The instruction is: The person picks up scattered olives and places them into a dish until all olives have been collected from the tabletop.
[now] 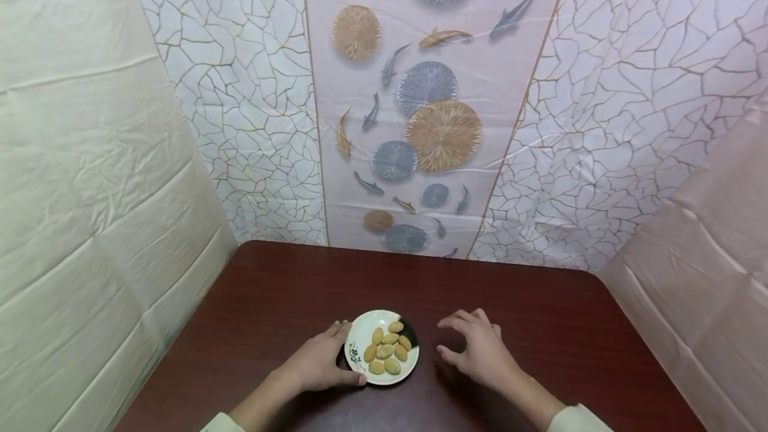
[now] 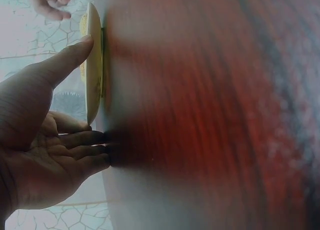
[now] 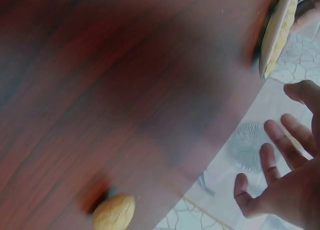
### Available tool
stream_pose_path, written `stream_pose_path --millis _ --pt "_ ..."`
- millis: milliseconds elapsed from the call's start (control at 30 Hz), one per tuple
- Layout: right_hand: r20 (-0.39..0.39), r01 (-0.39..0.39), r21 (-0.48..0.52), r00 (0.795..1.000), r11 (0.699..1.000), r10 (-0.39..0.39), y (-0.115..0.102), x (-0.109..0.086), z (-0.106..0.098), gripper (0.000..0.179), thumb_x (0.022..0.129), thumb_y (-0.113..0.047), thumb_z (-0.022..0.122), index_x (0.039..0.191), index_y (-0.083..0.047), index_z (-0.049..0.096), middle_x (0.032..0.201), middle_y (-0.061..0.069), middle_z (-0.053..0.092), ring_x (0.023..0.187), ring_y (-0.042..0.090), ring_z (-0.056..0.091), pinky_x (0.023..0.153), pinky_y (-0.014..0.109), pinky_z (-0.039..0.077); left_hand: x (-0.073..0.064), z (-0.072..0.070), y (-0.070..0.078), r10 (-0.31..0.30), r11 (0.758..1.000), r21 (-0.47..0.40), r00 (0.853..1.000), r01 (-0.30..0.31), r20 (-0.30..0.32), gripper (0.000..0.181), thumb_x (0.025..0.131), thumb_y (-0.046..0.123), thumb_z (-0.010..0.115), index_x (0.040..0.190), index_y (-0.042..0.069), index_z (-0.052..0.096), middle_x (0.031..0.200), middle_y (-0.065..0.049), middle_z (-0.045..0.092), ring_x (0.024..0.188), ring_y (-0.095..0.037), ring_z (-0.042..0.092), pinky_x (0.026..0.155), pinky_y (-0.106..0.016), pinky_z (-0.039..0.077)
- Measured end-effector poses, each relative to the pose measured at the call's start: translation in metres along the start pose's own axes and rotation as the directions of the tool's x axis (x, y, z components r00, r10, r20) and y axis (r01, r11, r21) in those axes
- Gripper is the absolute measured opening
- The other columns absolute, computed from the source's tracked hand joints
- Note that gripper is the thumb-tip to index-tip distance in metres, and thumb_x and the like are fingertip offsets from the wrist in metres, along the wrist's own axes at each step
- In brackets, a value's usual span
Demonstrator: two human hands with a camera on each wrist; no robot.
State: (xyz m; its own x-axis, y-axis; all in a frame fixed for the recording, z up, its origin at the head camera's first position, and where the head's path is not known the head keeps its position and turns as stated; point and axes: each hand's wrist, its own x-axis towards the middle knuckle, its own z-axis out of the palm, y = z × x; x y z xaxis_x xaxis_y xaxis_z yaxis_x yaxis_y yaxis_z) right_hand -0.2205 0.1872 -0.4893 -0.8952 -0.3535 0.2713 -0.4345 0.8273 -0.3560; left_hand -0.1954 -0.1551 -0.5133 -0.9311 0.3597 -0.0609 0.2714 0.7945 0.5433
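Observation:
A small round white plate (image 1: 359, 333) with a dark green patch and a leaf print sits on the table. Several oval yellow-brown pieces (image 1: 385, 351), like nuts or small biscuits, lie on it. My left hand (image 1: 318, 360) holds the plate at its left side, thumb on the near rim and index fingertip against the edge farther round; the other fingers reach down by the tabletop. To the right of the plate, my right hand (image 1: 478, 347) hovers with loosely bent, spread fingers and nothing in them. A single oval piece (image 3: 114, 212) lies on the table, hidden in the head view.
The dark red-brown wooden table (image 1: 288, 292) has rounded far corners. Behind it hangs a cloth backdrop (image 1: 384, 185) printed with fish and round shapes. Pale creased cloth stands along the left (image 1: 102, 219) and right (image 1: 708, 239) sides.

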Motion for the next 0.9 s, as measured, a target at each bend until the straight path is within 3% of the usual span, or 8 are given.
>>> stream_pose_path --millis 233,600,900 --pt "0.042 -0.057 -0.069 0.997 0.996 0.06 0.015 -0.018 -0.014 0.034 0.084 -0.027 0.097 0.114 -0.022 0.082 0.112 -0.013 0.075 0.104 0.015 0.055 0.076 0.041 0.04 -0.001 0.0 0.0 -0.01 1.0 0.011 1.0 0.01 -0.002 0.12 0.082 0.06 0.093 0.168 -0.004 0.039 0.17 -0.035 0.043 0.156 -0.054 0.047 0.12 -0.071 0.046" --pt "0.04 -0.113 -0.086 0.992 0.99 0.117 0.038 -0.047 -0.028 0.03 0.081 -0.032 0.098 0.107 -0.028 0.081 0.11 -0.017 0.074 0.103 0.014 0.056 0.074 0.04 0.041 -0.001 0.001 0.001 -0.017 1.0 0.011 1.0 0.016 0.002 0.12 0.082 0.06 0.093 0.167 -0.004 0.039 0.169 -0.035 0.043 0.156 -0.054 0.047 0.12 -0.07 0.046" --pt "0.083 -0.187 -0.074 0.978 0.979 0.193 0.063 -0.066 -0.035 0.032 0.082 -0.035 0.097 0.108 -0.025 0.081 0.104 -0.01 0.069 0.096 0.018 0.054 0.067 0.038 0.044 -0.001 0.0 0.001 -0.011 1.0 0.012 1.0 0.011 -0.001 0.12 0.082 0.06 0.093 0.167 -0.004 0.04 0.17 -0.034 0.044 0.157 -0.054 0.046 0.12 -0.071 0.046"
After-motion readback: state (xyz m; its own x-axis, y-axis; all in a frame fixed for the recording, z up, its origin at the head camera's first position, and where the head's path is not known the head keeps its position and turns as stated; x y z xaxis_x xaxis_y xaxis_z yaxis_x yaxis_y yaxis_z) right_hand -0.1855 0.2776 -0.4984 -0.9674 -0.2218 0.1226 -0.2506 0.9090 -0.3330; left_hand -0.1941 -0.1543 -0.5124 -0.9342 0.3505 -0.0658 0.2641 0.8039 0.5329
